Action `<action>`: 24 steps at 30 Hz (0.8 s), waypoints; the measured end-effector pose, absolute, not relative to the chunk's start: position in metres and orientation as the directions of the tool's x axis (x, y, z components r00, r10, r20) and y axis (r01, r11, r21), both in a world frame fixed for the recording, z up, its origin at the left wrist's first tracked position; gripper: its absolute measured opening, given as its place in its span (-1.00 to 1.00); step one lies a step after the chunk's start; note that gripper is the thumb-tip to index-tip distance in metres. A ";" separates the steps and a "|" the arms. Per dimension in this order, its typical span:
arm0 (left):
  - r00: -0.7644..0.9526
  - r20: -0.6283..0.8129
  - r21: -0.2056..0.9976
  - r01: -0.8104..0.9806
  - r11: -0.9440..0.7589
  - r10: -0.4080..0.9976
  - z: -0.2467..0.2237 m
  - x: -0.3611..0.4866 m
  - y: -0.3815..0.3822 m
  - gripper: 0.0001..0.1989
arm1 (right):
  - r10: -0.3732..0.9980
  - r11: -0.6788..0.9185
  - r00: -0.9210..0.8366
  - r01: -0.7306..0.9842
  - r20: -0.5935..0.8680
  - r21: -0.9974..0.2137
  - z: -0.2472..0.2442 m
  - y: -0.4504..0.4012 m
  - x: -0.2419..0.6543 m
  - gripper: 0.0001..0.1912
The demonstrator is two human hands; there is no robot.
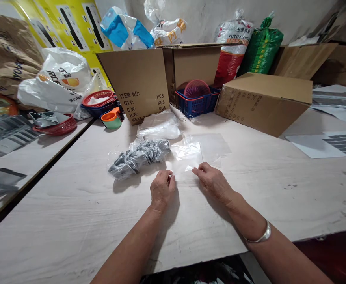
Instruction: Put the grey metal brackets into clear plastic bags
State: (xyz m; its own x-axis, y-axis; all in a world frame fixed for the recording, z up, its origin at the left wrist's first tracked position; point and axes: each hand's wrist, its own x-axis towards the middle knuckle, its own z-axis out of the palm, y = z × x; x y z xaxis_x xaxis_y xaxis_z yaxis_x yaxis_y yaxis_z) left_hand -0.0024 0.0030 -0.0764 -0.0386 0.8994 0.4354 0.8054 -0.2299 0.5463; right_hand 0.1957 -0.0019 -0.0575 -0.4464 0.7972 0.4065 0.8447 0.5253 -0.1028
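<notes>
Between my hands a clear plastic bag (187,154) is held just over the table. My left hand (162,187) pinches its near left edge with curled fingers. At the near right edge, the thumb and fingers of my right hand (212,180) close on the film. Left of the bag lies a bundle of dark grey parts (142,154) wrapped in clear plastic. Behind it sits a stack of clear bags (160,124). More flat clear film (216,144) rests on the table just beyond my right hand.
Cardboard boxes (137,81) stand along the back, one lying at the right (261,100). A blue basket (195,103) sits between them. An orange and green cup (112,118) and a red basket (57,125) are at left. A dark gap (39,175) splits the tabletops. Printed sheets (338,142) lie right.
</notes>
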 end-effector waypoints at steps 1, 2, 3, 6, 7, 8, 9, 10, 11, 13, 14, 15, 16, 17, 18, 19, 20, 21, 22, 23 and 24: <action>-0.039 0.437 0.547 0.805 -0.231 0.899 -0.076 -0.002 0.003 -0.87 | 0.795 0.526 -0.447 0.844 0.410 -0.100 -0.057 -0.002 0.196 -0.57; -0.040 0.438 0.548 0.804 -0.232 0.898 -0.076 -0.002 0.003 -0.87 | 0.793 0.529 -0.449 0.843 0.412 -0.098 -0.057 -0.002 0.196 -0.57; -0.042 0.438 0.550 0.802 -0.232 0.898 -0.076 -0.002 0.003 -0.86 | 0.790 0.532 -0.451 0.841 0.415 -0.098 -0.057 -0.002 0.196 -0.57; -0.043 0.436 0.554 0.800 -0.231 0.899 -0.076 -0.003 0.003 -0.85 | 0.783 0.540 -0.453 0.835 0.427 -0.105 -0.058 -0.002 0.196 -0.54; -0.043 0.435 0.554 0.800 -0.230 0.899 -0.076 -0.003 0.003 -0.84 | 0.780 0.544 -0.453 0.832 0.432 -0.108 -0.058 -0.002 0.196 -0.53; -0.042 0.434 0.554 0.801 -0.229 0.900 -0.076 -0.003 0.003 -0.84 | 0.777 0.546 -0.453 0.830 0.437 -0.110 -0.058 -0.002 0.196 -0.52; -0.042 0.433 0.554 0.801 -0.229 0.901 -0.076 -0.003 0.003 -0.84 | 0.775 0.549 -0.454 0.829 0.439 -0.111 -0.058 -0.002 0.196 -0.52; -0.043 0.431 0.554 0.801 -0.227 0.901 -0.077 -0.003 0.003 -0.84 | 0.775 0.549 -0.455 0.828 0.438 -0.113 -0.058 -0.002 0.196 -0.52; -0.044 0.430 0.555 0.801 -0.225 0.902 -0.077 -0.003 0.003 -0.84 | 0.777 0.548 -0.454 0.829 0.435 -0.113 -0.058 -0.002 0.196 -0.52; -0.045 0.427 0.553 0.803 -0.221 0.903 -0.078 -0.003 0.003 -0.85 | 0.787 0.541 -0.453 0.833 0.418 -0.117 -0.057 -0.002 0.196 -0.54; -0.047 0.422 0.553 0.805 -0.216 0.905 -0.078 -0.002 0.003 -0.85 | 0.793 0.539 -0.454 0.834 0.407 -0.120 -0.056 -0.003 0.196 -0.55; -0.046 0.413 0.553 0.807 -0.210 0.910 -0.077 -0.002 0.002 -0.84 | 0.796 0.539 -0.456 0.833 0.398 -0.124 -0.056 -0.003 0.196 -0.56; -0.041 0.399 0.551 0.809 -0.204 0.916 -0.075 -0.001 0.001 -0.82 | 0.798 0.540 -0.458 0.832 0.392 -0.128 -0.056 -0.003 0.196 -0.58; -0.027 0.381 0.548 0.812 -0.202 0.924 -0.071 -0.001 -0.001 -0.79 | 0.797 0.545 -0.462 0.828 0.389 -0.133 -0.056 -0.004 0.196 -0.59; -0.002 0.361 0.542 0.814 -0.207 0.933 -0.066 -0.001 -0.003 -0.74 | 0.795 0.551 -0.467 0.823 0.388 -0.139 -0.056 -0.004 0.196 -0.60; 0.032 0.340 0.536 0.814 -0.222 0.940 -0.060 -0.003 -0.006 -0.70 | 0.791 0.558 -0.472 0.817 0.389 -0.145 -0.057 -0.004 0.195 -0.60; 0.074 0.325 0.531 0.811 -0.247 0.943 -0.052 -0.005 -0.010 -0.67 | 0.789 0.563 -0.474 0.812 0.390 -0.152 -0.058 -0.004 0.195 -0.60; 0.114 0.323 0.530 0.801 -0.279 0.940 -0.044 -0.010 -0.014 -0.67 | 0.788 0.568 -0.477 0.807 0.390 -0.160 -0.059 -0.005 0.195 -0.60; 0.144 0.339 0.530 0.787 -0.315 0.930 -0.035 -0.017 -0.019 -0.71 | 0.788 0.571 -0.478 0.803 0.389 -0.170 -0.059 -0.005 0.195 -0.60; 0.157 0.378 0.526 0.774 -0.352 0.912 -0.027 -0.027 -0.023 -0.76 | 0.787 0.574 -0.479 0.799 0.389 -0.179 -0.060 -0.005 0.195 -0.61; 0.147 0.440 0.514 0.768 -0.382 0.886 -0.020 -0.040 -0.027 -0.81 | 0.787 0.576 -0.478 0.795 0.390 -0.188 -0.061 -0.006 0.195 -0.62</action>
State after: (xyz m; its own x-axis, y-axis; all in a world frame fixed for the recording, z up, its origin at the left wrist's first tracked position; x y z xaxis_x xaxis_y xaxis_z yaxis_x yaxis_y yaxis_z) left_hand -0.0400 -0.0274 -0.0202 0.1466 0.8861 0.4397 0.7683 -0.3820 0.5136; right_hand 0.1947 -0.0057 -0.0613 -0.4781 0.7869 0.3902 0.7954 0.5763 -0.1876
